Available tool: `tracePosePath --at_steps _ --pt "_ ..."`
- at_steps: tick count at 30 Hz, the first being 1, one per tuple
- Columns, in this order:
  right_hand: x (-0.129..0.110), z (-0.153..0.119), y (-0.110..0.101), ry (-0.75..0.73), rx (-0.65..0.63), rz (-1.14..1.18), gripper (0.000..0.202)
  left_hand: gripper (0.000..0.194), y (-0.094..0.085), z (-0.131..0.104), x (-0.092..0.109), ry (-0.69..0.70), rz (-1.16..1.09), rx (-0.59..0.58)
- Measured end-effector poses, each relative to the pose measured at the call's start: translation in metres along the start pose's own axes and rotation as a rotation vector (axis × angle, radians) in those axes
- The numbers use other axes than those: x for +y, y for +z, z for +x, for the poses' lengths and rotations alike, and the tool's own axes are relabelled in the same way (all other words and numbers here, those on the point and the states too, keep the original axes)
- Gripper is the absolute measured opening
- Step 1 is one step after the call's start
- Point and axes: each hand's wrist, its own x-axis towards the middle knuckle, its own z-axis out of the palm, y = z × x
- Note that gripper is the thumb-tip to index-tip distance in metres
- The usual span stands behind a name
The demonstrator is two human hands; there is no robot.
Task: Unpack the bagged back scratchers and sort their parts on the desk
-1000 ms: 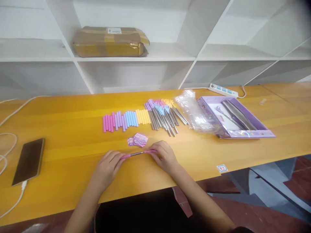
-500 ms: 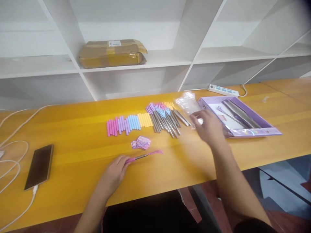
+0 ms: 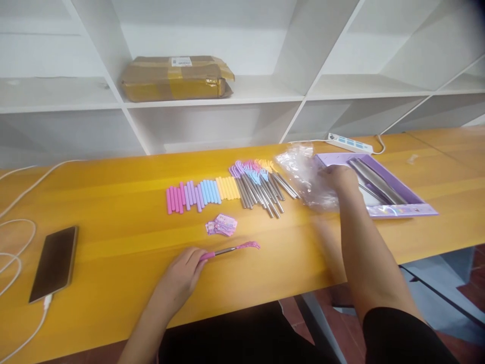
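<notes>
In my left hand (image 3: 185, 270), closed near the table's front, is the pink handle of a back scratcher (image 3: 226, 251). Its metal stem and pink claw point right. My right hand (image 3: 340, 178) is closed on a crinkled clear plastic bag (image 3: 308, 174), beside the purple box (image 3: 415, 208); its fingertips are partly hidden. Small printed cards (image 3: 223, 224) lie in a pile just beyond the scratcher. Behind them, pink, purple, blue and yellow handle sleeves (image 3: 200, 194) form a row. Metal back scratcher rods (image 3: 261, 189) with coloured claws are heaped to their right.
Inside the purple box lie silvery pieces (image 3: 375, 179). A power strip (image 3: 350, 143) sits behind it. At left is a phone (image 3: 54, 264) on a white cable (image 3: 32, 333). A taped cardboard parcel (image 3: 176, 78) rests on the white shelf (image 3: 265, 90).
My right hand has moved right towards the box, and the plastic bag now spreads further right with it. My left hand still holds the back scratcher, shifted slightly. The view has moved a little.
</notes>
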Motion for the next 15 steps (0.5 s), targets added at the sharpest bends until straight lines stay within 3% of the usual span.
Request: tracePosePath --at_steps 4,8,12,15 --pt "-0.008 -0.011 -0.021 0.013 0.198 0.146 0.015 0.027 0.0 -0.001 0.001 -0.084 -0.076 -0.068" --pt "-0.028 -0.037 -0.052 -0.05 0.283 0.395 0.016 0.034 -0.003 0.0 0.0 -0.156 -0.178 -0.02" --pt "-0.069 -0.101 -0.071 -0.27 0.326 0.826 0.016 0.039 -0.011 0.001 0.008 -0.117 -0.361 -0.019" --pt "-0.112 -0.175 -0.058 -0.573 0.236 1.082 0.021 0.036 -0.008 0.005 0.013 -0.191 -0.577 -0.035"
